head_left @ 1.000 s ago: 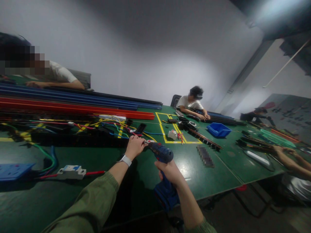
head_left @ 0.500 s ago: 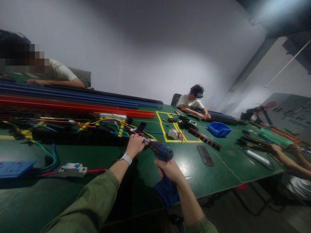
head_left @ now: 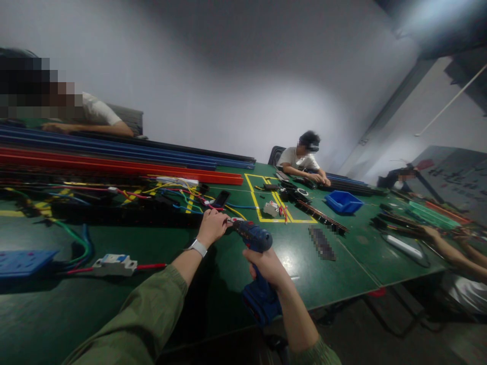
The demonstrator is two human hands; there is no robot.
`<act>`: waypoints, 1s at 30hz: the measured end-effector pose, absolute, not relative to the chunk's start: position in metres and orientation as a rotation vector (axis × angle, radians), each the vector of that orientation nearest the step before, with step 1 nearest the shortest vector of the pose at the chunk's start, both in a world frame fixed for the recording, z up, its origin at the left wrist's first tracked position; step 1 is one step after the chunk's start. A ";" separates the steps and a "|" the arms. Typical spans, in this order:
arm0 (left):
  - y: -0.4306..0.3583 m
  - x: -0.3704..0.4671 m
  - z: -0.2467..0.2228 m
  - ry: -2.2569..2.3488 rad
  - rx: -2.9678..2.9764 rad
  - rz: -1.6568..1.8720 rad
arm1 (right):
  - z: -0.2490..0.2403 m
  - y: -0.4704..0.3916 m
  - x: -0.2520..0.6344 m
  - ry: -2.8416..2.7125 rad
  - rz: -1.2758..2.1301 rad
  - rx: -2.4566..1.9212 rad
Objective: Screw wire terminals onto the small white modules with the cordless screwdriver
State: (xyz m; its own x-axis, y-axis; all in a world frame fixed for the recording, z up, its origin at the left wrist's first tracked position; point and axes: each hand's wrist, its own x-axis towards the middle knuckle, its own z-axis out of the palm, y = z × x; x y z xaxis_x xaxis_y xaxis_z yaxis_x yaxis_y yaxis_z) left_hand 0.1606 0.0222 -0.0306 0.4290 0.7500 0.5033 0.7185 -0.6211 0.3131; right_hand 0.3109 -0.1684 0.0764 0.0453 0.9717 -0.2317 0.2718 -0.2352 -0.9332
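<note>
My right hand [head_left: 266, 266] is wrapped round the grip of a blue cordless drill [head_left: 256, 236], its chuck pointing left and away from me. The drill's battery end hangs near the table's front edge. At the bit tip my left hand [head_left: 213, 226] is closed, fingers bent together; what they hold is hidden. A small white and red piece [head_left: 236, 219] shows just beyond the bit. The end of a long black strip [head_left: 167, 218] lies beside my left fingers. A black device [head_left: 221, 198] rests behind that hand, among coloured wires [head_left: 182, 191].
Red channel [head_left: 190, 174] and blue rails [head_left: 163, 151] lie along the back left. A blue power strip [head_left: 26, 263] and a breaker [head_left: 115, 265] lie at left. To the right are a blurred-out flat object [head_left: 322, 243] and blue bin [head_left: 343, 202]. Co-workers [head_left: 300, 157] sit around the table.
My hands and the drill hold nearly the same place. At far right, a co-worker's hands have shifted slightly, and the person at left has moved their head a little.
</note>
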 end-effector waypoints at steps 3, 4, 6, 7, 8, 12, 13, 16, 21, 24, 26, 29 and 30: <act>0.022 0.161 -0.030 1.346 2.604 0.965 | 0.077 -0.169 0.310 -1.282 1.233 -1.620; 0.022 0.161 -0.030 1.348 2.602 0.962 | 0.077 -0.169 0.310 -1.284 1.237 -1.630; 0.023 0.161 -0.030 1.352 2.601 0.955 | 0.077 -0.169 0.311 -1.293 1.243 -1.645; 0.023 0.161 -0.031 1.354 2.602 0.955 | 0.077 -0.169 0.311 -1.300 1.244 -1.647; 0.023 0.161 -0.031 1.356 2.603 0.956 | 0.076 -0.169 0.311 -1.307 1.244 -1.643; 0.024 0.162 -0.033 1.364 2.615 0.961 | 0.074 -0.169 0.313 -1.306 1.238 -1.623; 0.025 0.162 -0.033 1.363 2.618 0.959 | 0.073 -0.169 0.313 -1.300 1.237 -1.617; 0.025 0.162 -0.033 1.370 2.625 0.947 | 0.072 -0.169 0.312 -1.284 1.247 -1.609; 0.025 0.162 -0.033 1.381 2.607 0.944 | 0.074 -0.169 0.311 -1.269 1.240 -1.615; 0.025 0.162 -0.034 1.367 2.607 0.957 | 0.075 -0.168 0.311 -1.269 1.247 -1.638; 0.025 0.161 -0.034 1.361 2.610 0.966 | 0.075 -0.168 0.311 -1.273 1.252 -1.648; 0.025 0.161 -0.034 1.357 2.610 0.981 | 0.075 -0.168 0.311 -1.278 1.257 -1.650; 0.025 0.161 -0.034 1.356 2.609 0.986 | 0.076 -0.168 0.311 -1.284 1.258 -1.642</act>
State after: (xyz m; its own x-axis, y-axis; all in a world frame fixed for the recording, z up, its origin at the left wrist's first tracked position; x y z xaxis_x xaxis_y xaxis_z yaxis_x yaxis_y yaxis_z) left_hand 0.1615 0.0252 -0.0343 0.4156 0.7483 0.5170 0.7225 -0.6169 0.3121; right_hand 0.3113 -0.1682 0.0757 0.0405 0.9618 -0.2708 0.2909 -0.2706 -0.9177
